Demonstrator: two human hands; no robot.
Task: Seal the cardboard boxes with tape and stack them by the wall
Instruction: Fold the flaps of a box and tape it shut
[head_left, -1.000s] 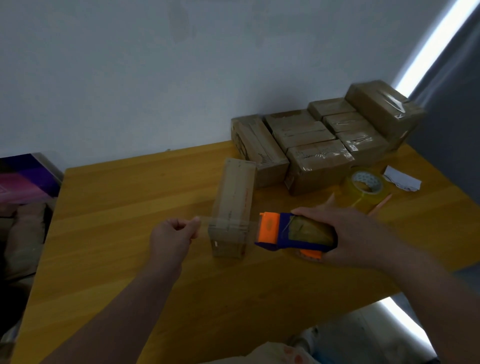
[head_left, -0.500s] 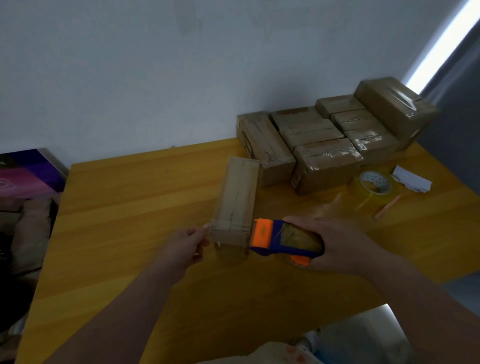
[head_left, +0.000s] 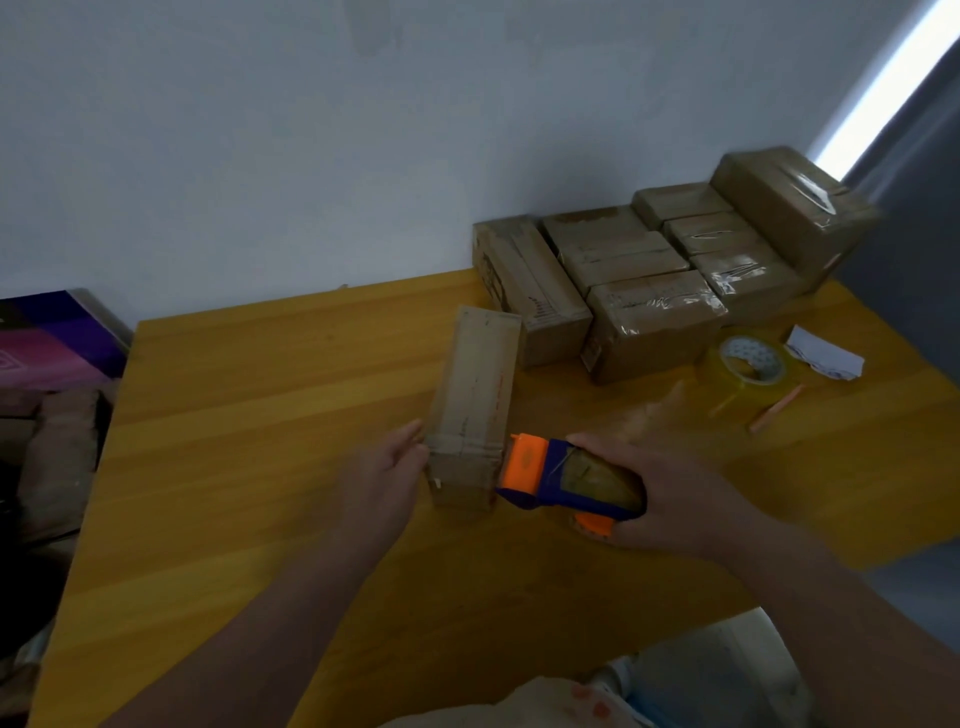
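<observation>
Wide open on the left: the yellow wooden surface (head_left: 208, 441) runs bare from near edge to white wall (head_left: 260, 156). In the middle, the long plain brown cardboard box (head_left: 478, 395) bars the way, with the left grip (head_left: 384, 478) at its near left corner and the right grip (head_left: 675, 499) holding the blue-and-orange tape dispenser (head_left: 566, 480) against its right side. Far right, the cluster of taped brown cardboard boxes (head_left: 649, 312) fills the wall side, just beside the long box's far end. A yellowish tape roll (head_left: 748, 361), a white paper scrap (head_left: 823, 356) and an orange stick (head_left: 776, 415) clutter the right lane.
</observation>
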